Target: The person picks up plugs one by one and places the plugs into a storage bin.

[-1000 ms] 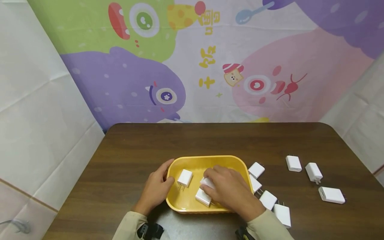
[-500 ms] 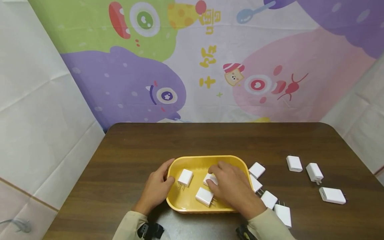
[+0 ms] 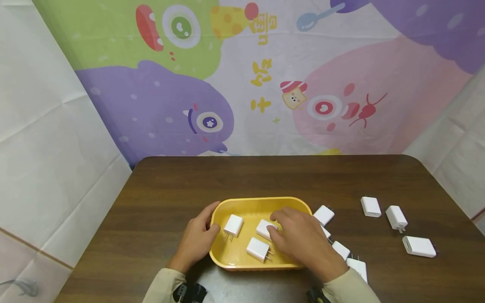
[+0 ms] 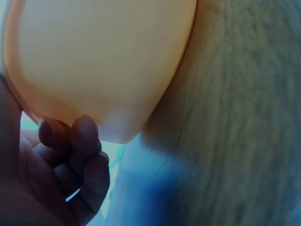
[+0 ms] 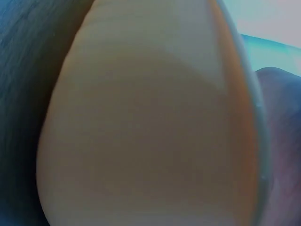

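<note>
A yellow plastic tray stands near the front of the table with three white plug-in chargers inside. My left hand holds the tray's left end, thumb by the rim; in the left wrist view its fingers curl against the outer wall. My right hand reaches over the right rim, thumb and index finger apart at the right end of one charger. Nearer to me lies a second charger, its prongs pointing right. The third charger is at the left, prongs toward me.
Several more chargers lie right of the tray, among them one near its back corner and one farther forward. Three others, including a charger on its side, are spread toward the table's right edge. A patterned cloth hangs behind the table.
The right hand has let go of the charger, which ends slightly farther right and apart from the front one. That hand has drawn back rightward, fingers spread. The left hand stays put.
</note>
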### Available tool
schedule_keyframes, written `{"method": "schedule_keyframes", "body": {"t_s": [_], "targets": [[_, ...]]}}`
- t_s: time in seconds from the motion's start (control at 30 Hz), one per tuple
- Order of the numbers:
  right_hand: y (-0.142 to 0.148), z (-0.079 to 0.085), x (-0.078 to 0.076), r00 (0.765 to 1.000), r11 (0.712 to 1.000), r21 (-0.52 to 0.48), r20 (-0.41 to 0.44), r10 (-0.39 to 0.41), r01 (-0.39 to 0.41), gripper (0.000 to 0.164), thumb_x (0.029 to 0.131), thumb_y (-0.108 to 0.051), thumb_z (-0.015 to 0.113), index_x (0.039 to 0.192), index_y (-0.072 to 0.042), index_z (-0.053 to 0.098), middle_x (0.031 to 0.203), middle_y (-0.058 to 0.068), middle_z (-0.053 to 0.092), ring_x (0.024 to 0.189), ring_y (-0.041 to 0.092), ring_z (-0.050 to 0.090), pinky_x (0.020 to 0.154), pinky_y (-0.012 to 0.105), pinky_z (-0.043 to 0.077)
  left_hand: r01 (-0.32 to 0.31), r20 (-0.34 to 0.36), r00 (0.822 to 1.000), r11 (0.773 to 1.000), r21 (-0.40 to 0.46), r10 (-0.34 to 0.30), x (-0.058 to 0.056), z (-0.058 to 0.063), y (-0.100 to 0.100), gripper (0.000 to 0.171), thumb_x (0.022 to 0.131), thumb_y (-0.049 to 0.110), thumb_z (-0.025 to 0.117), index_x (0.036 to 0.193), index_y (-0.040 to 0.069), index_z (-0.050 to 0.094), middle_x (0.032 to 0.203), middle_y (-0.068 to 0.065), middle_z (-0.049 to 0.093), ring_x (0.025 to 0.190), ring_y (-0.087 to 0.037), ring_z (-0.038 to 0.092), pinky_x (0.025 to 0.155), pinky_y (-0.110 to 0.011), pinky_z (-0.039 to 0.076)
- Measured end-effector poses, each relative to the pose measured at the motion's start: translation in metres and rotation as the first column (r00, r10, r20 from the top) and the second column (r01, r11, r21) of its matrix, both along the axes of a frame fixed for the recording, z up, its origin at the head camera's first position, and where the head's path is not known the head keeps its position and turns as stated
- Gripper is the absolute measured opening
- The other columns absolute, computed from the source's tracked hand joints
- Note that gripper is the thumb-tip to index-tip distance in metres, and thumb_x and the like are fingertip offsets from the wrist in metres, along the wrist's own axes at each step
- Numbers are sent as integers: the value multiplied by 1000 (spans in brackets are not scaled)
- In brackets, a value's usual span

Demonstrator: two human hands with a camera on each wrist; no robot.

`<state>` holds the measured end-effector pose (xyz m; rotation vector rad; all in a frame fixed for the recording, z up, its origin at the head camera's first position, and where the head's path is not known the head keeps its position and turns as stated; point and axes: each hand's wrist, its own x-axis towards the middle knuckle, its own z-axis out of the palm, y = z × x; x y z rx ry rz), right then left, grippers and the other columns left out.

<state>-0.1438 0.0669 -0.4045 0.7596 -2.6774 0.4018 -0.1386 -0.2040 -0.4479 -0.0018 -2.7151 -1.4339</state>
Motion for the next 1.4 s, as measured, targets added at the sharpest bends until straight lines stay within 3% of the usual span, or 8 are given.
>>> {"method": "schedule_keyframes", "body": {"t_s": [0.2, 0.43, 0.6, 0.83, 1.0, 1.13, 1.3, 1.4], "targets": [[18, 13, 1, 999, 999, -8, 32, -44, 44, 20, 87, -32, 72, 98, -15, 74, 99, 0, 71, 86, 19, 68, 66, 40, 53, 7, -4, 1000, 1000, 3, -7, -2, 0, 0, 57, 91, 8, 58, 148, 17, 50, 89, -5, 66, 68, -17, 57, 63, -30, 48], [48, 24, 4, 995, 995, -35, 7, -97, 98, 17, 88, -28, 72, 98, -15, 74, 90, -3, 67, 73, 12, 59, 62, 37, 51, 8, -14, 1000, 1000, 2, -8, -2, -1, -1, 57, 91, 8, 58, 147, 15, 51, 85, -4, 64, 67, -16, 56, 62, -29, 48], [70, 24, 11, 992, 990, -80, -42, -123, 119, 10, 87, -25, 70, 93, -18, 73, 87, -6, 66, 72, 9, 59, 58, 35, 49, 10, -11, 1000, 1000, 17, -9, 0, -2, -1, 57, 91, 7, 58, 147, 15, 51, 87, -4, 65, 68, -16, 57, 62, -29, 48], [99, 12, 25, 983, 985, -75, -80, -163, 157, 5, 83, -23, 72, 88, -22, 72, 86, -11, 66, 72, 7, 62, 57, 36, 50, 9, -1, 1000, 1000, 9, -9, 1, -3, 0, 57, 91, 8, 57, 147, 14, 51, 76, -3, 59, 62, -17, 54, 60, -29, 46], [119, 0, 36, 980, 983, -46, -84, -183, 179, 9, 79, -23, 76, 87, -24, 70, 85, -13, 66, 68, 5, 58, 54, 33, 48, 3, -15, 1000, 1000, -3, -3, 0, -2, 1, 57, 91, 9, 58, 147, 14, 51, 87, -3, 65, 70, -16, 57, 66, -31, 48], [130, -9, 41, 976, 981, -38, -94, -195, 192, 11, 77, -23, 77, 86, -22, 71, 85, -11, 67, 68, 9, 61, 54, 36, 49, 4, -14, 1000, 1000, -11, -4, 0, 0, 0, 57, 91, 9, 58, 147, 15, 51, 87, -3, 65, 69, -16, 57, 65, -31, 48], [139, -16, 49, 978, 979, 13, -30, -205, 206, 17, 78, -28, 78, 91, -20, 71, 90, -7, 67, 75, 15, 65, 61, 42, 52, -1, -5, 1000, 1000, -15, 1, 1, -1, 0, 57, 91, 9, 57, 147, 15, 51, 86, -3, 64, 70, -16, 56, 65, -31, 47], [143, -19, 52, 970, 972, 73, 78, -229, 224, 23, 81, -36, 79, 96, -21, 71, 94, -4, 66, 79, 19, 65, 64, 45, 53, -5, 1, 1000, 1000, -20, 5, 0, -1, 0, 57, 91, 9, 57, 147, 16, 51, 82, -3, 62, 68, -17, 55, 65, -32, 47]]}}
